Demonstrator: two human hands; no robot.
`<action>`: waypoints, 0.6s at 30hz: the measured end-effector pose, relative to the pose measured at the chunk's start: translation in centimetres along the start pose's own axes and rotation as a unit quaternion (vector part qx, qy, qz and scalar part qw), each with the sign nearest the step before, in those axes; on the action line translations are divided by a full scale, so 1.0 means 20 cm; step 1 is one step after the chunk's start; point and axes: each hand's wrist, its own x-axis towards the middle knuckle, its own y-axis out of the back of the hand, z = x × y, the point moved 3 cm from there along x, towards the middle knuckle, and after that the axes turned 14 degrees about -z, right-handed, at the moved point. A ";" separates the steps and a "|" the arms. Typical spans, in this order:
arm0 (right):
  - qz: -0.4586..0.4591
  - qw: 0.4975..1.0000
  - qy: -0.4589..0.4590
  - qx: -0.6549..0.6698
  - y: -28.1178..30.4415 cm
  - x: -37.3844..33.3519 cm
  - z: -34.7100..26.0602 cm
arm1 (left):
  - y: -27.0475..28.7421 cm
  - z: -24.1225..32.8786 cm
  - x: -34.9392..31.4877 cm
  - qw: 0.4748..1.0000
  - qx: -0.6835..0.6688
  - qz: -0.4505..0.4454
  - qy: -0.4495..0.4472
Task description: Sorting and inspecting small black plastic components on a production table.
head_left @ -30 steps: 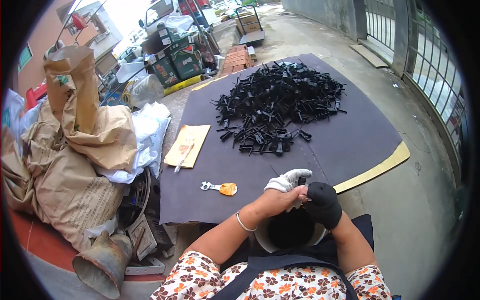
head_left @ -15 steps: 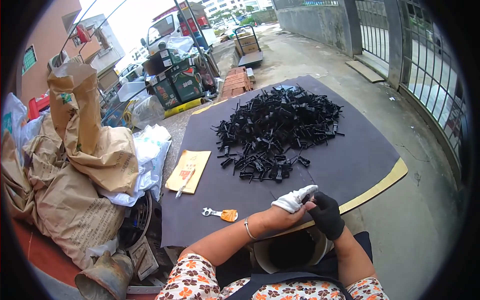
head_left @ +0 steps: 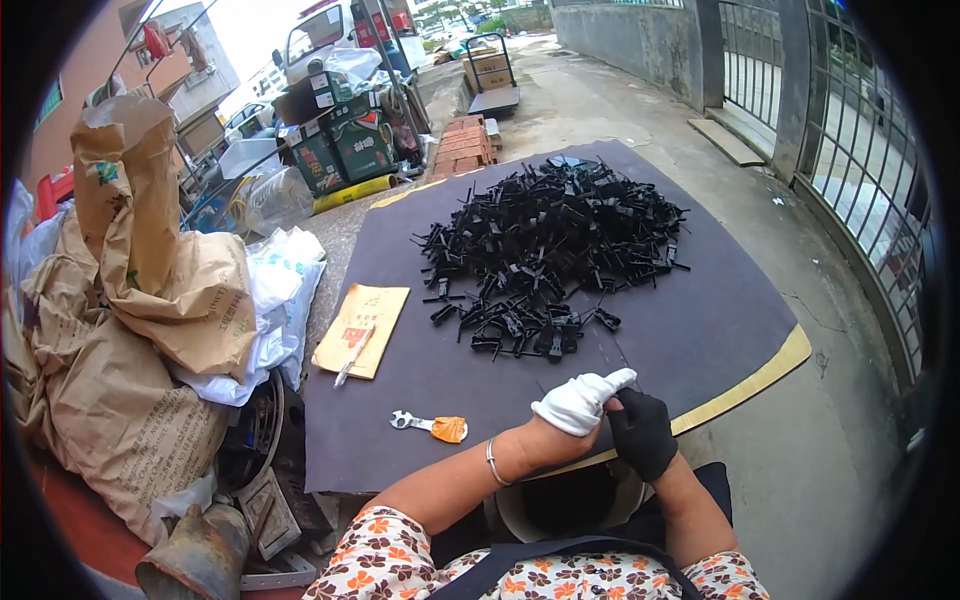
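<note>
At the lower centre of the frame a white glove [head_left: 580,400] is being pulled over the left hand [head_left: 556,428], covering only the fingers so far. Its cuff is pinched by the right hand [head_left: 640,432], which is already covered by a black glove [head_left: 642,440]. A thin bangle [head_left: 492,462] is seen on the left wrist. Just below the hands, a round bucket [head_left: 560,508] with a dark inside is set against the edge of a dark mat [head_left: 420,380]. On the mat, well above the hands, a heap of black plastic parts [head_left: 550,250] is spread. To the left of the hands a small wrench with an orange end [head_left: 430,426] is laid, and further up a tan envelope [head_left: 362,328] with a pen on it. Brown paper sacks [head_left: 130,320] are piled along the left side of the frame.
</note>
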 end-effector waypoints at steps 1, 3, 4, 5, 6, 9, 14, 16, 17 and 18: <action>0.000 1.000 -0.002 -0.004 0.00 0.00 0.00 | 0.00 0.01 0.00 1.000 0.017 0.004 -0.006; 0.002 0.999 0.020 0.031 -0.01 -0.02 0.00 | 0.01 0.03 0.00 0.999 0.030 0.009 -0.015; 0.003 0.999 0.016 0.027 0.00 -0.03 0.01 | 0.02 0.05 0.01 0.999 0.011 0.026 -0.027; 0.007 0.999 0.008 0.053 0.01 -0.03 0.03 | 0.02 0.06 0.00 0.998 -0.008 0.043 -0.039; 0.008 0.997 0.001 0.080 0.03 -0.04 0.04 | 0.02 0.04 0.00 0.983 -0.179 0.033 -0.006; 0.010 0.999 -0.017 0.033 0.04 -0.04 0.00 | 0.03 -0.05 -0.01 0.960 -0.276 0.035 0.017; 0.004 0.997 0.074 0.021 0.01 -0.06 0.06 | 0.04 -0.08 -0.03 0.849 -0.526 -0.045 0.024; 0.029 0.994 0.098 0.027 0.02 -0.06 0.08 | 0.01 -0.10 -0.03 0.850 -0.525 0.002 0.050; 0.055 0.990 0.129 0.031 0.03 -0.05 0.08 | 0.00 -0.13 -0.03 0.862 -0.502 0.023 0.063; 0.061 0.990 0.124 0.020 0.04 -0.06 0.08 | 0.00 -0.14 -0.02 0.874 -0.476 0.015 0.094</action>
